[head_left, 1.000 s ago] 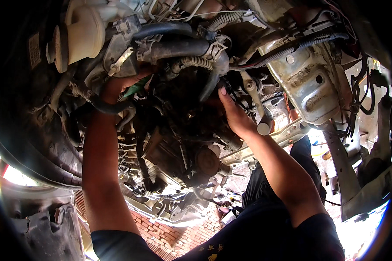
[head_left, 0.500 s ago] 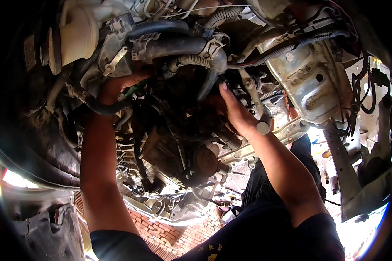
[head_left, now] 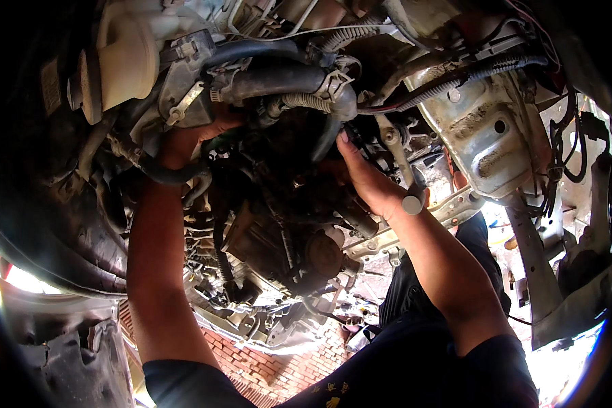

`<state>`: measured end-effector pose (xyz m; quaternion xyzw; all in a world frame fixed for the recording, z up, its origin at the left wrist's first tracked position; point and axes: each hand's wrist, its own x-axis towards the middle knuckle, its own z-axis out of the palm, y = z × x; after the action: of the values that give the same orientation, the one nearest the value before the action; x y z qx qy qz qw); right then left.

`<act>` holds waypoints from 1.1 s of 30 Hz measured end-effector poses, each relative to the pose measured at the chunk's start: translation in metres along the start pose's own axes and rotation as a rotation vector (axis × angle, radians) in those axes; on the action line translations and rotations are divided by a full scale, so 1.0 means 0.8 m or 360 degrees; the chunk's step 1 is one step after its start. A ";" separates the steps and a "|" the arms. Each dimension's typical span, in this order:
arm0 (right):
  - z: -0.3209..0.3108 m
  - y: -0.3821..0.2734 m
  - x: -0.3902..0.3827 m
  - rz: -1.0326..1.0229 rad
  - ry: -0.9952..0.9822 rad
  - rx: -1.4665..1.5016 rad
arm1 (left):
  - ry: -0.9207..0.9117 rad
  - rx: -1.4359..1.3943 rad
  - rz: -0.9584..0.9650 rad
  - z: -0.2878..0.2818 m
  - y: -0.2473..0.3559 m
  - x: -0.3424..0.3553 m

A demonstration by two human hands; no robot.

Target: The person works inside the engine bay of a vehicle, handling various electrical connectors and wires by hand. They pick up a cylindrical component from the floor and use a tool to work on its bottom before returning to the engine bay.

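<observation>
Engine assembly [head_left: 258, 234] sits dark and grimy in the middle of the engine bay [head_left: 41, 224], pretty much surrounded by hoses and wiring. Left hand [head_left: 187, 141] is up toward the bay's left edge, tucked under a grey bracket [head_left: 181, 78], with a bent black hose [head_left: 163, 173] crossing in front of the wrist. Its fingers run off into shadow, so I can't tell if they're gripping something or just spread. Small dim patch of green [head_left: 217, 144] right by it, too dark to make out.

Right hand [head_left: 367, 177] is on the other side of the engine, thumb pointing up near the lower end of an elbow hose [head_left: 344, 102]. Can't tell if it's actually touching. The other fingers are lost in the dark, so no clue whether it's holding anything. A metal lever [head_left: 393, 139] with a round end sits just beside that wrist.

Up top, a thick black pipe [head_left: 272, 81] runs across to the elbow hose, with a ribbed sleeve [head_left: 306, 100] below it. Cream plastic reservoir [head_left: 126, 64] fills the bay's upper left corner, and a stained metal panel [head_left: 486, 129] is over toward the right edge. Red brick paving [head_left: 285, 370] shows down below.
</observation>
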<state>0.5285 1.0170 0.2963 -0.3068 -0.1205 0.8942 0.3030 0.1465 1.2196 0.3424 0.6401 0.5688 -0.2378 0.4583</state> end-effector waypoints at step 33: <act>0.011 -0.003 -0.049 -0.0285 0.0493 -0.0890 | 0.0043 0.0091 0.0069 -0.004 0.037 -0.020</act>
<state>0.5490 0.9945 0.3229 -0.4986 -0.3402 0.7390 0.2992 0.1701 1.2162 0.3664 0.6683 0.5540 -0.2353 0.4371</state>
